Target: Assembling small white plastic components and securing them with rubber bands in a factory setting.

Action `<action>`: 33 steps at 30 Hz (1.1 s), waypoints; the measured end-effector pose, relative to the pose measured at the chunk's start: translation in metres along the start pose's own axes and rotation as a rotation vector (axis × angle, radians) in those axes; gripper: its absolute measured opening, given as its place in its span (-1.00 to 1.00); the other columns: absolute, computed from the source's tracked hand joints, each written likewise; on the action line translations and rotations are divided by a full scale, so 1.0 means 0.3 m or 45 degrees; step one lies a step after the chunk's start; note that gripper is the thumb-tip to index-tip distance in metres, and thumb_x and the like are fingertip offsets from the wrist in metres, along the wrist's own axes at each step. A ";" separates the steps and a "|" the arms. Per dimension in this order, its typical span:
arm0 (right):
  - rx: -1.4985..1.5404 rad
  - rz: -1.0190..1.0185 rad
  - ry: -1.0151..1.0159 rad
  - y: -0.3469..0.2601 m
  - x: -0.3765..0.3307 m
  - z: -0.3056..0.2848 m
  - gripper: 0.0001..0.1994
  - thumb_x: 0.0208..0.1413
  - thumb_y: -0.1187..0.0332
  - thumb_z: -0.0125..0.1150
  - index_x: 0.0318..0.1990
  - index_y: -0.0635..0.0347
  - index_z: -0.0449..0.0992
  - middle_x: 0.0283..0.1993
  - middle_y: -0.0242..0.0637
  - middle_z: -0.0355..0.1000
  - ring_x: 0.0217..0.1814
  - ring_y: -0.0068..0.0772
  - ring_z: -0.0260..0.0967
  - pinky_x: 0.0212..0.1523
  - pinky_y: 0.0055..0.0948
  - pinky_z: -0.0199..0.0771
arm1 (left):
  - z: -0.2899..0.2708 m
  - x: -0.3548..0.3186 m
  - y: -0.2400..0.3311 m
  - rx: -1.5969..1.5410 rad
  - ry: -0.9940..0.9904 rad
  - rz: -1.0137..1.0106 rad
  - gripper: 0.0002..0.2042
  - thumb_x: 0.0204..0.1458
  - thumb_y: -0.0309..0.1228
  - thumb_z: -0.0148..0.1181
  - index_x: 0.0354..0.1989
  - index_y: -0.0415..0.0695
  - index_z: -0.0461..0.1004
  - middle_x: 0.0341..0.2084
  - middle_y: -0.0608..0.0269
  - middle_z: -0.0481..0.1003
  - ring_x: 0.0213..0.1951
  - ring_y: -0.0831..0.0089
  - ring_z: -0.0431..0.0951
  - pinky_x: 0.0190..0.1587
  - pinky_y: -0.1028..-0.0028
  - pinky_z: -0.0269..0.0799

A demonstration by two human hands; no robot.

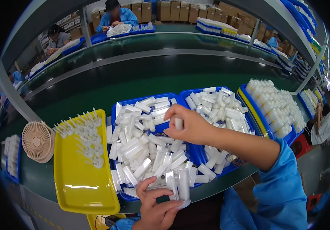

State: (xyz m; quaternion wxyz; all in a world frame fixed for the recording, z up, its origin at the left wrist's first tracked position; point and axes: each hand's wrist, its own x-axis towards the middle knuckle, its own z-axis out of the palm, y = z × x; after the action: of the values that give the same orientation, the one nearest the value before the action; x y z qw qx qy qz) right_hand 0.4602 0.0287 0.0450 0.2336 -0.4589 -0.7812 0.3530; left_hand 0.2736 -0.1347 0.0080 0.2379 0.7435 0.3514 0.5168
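My left hand (156,207), low at the front edge of the table, has its fingers closed round an upright white plastic tube (184,184) with a rounded base. A clear-and-white piece stands close beside that tube; whether the hand grips it too is unclear. Above the heap, my right hand (186,124) is closed with a short white cylinder (178,124) showing between its fingers. Beneath both hands, a blue tray (114,115) holds many loose white and clear tubes (130,149). A second blue tray (182,93) of similar tubes lies under my right forearm.
On the left, a yellow tray (76,195) carries rows of clear pieces with thin stems (90,134). A beige fan (37,142) stands beside it. Stacked trays of white parts (276,107) sit at right. Across the green belt (153,73), other people work.
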 end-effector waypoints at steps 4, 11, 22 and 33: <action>0.566 0.195 0.005 -0.097 -0.133 -0.010 -0.64 0.07 0.42 0.16 0.02 0.18 0.24 -0.35 -0.44 0.29 -0.28 -0.68 0.27 -0.26 -0.62 0.32 | 0.025 0.005 0.007 0.035 -0.012 -0.001 -0.81 -0.35 -0.52 0.34 -0.48 -0.01 0.54 -0.33 0.27 0.41 -0.01 0.02 0.25 0.07 0.06 0.08; 0.988 0.325 -0.193 -0.099 -0.238 -0.001 -0.65 0.13 0.35 0.12 0.03 0.23 0.27 -0.20 -0.33 0.36 -0.28 -0.70 0.27 -0.32 -0.62 0.31 | 0.050 0.018 0.015 0.014 -0.066 0.025 -0.78 -0.37 -0.49 0.37 -0.46 0.03 0.56 -0.31 0.27 0.43 0.01 -0.04 0.24 0.07 0.06 0.09; 1.040 0.252 -0.226 -0.086 -0.286 -0.018 -0.57 0.17 0.33 0.07 0.17 0.25 0.22 -0.24 -0.32 0.41 -0.24 -0.65 0.33 -0.28 -0.58 0.38 | 0.060 0.036 0.029 0.057 -0.122 0.065 -0.80 -0.39 -0.49 0.35 -0.50 0.03 0.56 -0.34 0.30 0.45 0.00 -0.04 0.26 0.05 0.06 0.10; 0.356 0.064 -0.112 -0.125 -0.342 -0.108 -0.64 0.07 0.45 0.13 0.06 0.21 0.40 -0.39 -0.13 0.43 -0.40 -0.33 0.42 -0.35 -0.49 0.37 | 0.089 0.013 0.030 0.246 -0.046 0.152 -0.79 -0.37 -0.38 0.39 -0.50 0.24 0.58 -0.18 0.12 0.33 0.00 0.01 0.23 0.07 0.08 0.07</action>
State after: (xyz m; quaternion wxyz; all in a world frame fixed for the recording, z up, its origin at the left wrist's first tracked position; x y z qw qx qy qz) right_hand 0.5100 -0.0631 0.0903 0.2520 -0.4253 -0.7222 0.4837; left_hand 0.3018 -0.1372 0.0075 0.1401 0.7918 0.3503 0.4803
